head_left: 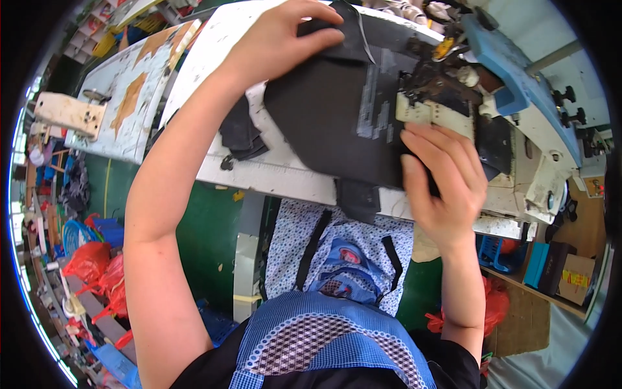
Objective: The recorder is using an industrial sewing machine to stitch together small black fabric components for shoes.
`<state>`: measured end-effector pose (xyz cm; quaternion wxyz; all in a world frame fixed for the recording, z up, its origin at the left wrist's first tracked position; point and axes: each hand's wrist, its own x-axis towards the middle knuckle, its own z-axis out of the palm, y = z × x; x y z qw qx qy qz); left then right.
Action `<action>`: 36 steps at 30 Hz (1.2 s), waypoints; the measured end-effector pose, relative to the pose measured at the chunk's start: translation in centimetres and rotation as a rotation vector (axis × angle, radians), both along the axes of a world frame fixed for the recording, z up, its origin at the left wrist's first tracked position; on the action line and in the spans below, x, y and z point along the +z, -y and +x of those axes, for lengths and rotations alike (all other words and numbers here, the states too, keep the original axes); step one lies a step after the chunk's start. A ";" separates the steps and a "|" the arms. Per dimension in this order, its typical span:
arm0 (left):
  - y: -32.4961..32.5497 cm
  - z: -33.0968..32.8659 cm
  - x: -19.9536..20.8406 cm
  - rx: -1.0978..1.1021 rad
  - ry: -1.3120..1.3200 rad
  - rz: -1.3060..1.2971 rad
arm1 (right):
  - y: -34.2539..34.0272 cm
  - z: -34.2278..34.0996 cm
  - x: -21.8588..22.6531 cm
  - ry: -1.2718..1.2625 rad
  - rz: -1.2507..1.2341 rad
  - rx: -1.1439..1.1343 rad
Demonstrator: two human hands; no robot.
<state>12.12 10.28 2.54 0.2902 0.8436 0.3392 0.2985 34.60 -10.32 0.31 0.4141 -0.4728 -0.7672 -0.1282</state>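
A large black panel (pixel 324 117), sheet-like with a faint sheen and greyish streaks, lies on the white worktable under the sewing machine (pixel 453 84). At its far edge my left hand (pixel 285 35) curls thumb and fingers around a black flap (pixel 350 39) with a pale edge; the fingertips are partly hidden there. My right hand (pixel 447 178) rests at the panel's near right side, beside the machine's pale metal plate (pixel 434 115). Its fingers are stretched out and the thumb stands apart. A small black tab (pixel 358 198) hangs over the table's front edge.
Folded black pieces (pixel 243 133) lie on the table, left of the panel. The machine's blue arm (pixel 518 71) rises at the right. Another worktable (pixel 123 97) stands to the left. Red plastic bags (pixel 97 272) sit low at left, and a cardboard box (pixel 575 279) rests on a right-hand shelf.
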 end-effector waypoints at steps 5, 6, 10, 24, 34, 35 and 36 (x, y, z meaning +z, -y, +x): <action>-1.6 -11.2 -4.7 0.295 0.280 -0.281 | 6.9 0.0 -2.4 -0.038 -0.116 0.102; -1.2 -13.4 -6.5 0.345 0.214 -0.377 | 6.7 -0.1 -4.1 -0.054 -0.238 0.089; 3.9 -17.6 -15.2 0.352 -0.356 0.287 | 3.8 -1.4 -9.9 -0.097 -0.451 0.107; 18.9 -2.6 -16.7 -0.051 0.095 0.207 | 4.5 -2.1 -10.2 0.032 -0.529 0.072; 18.4 -1.6 -16.8 -0.087 0.072 0.258 | 4.4 -1.5 -10.6 -0.928 -0.853 -0.035; 18.3 -1.6 -16.5 -0.091 0.066 0.269 | 5.3 -1.6 -8.6 -0.564 -0.738 -0.020; 18.3 -1.7 -16.2 -0.097 0.070 0.268 | 6.5 -2.3 -6.9 -0.564 -0.736 -0.028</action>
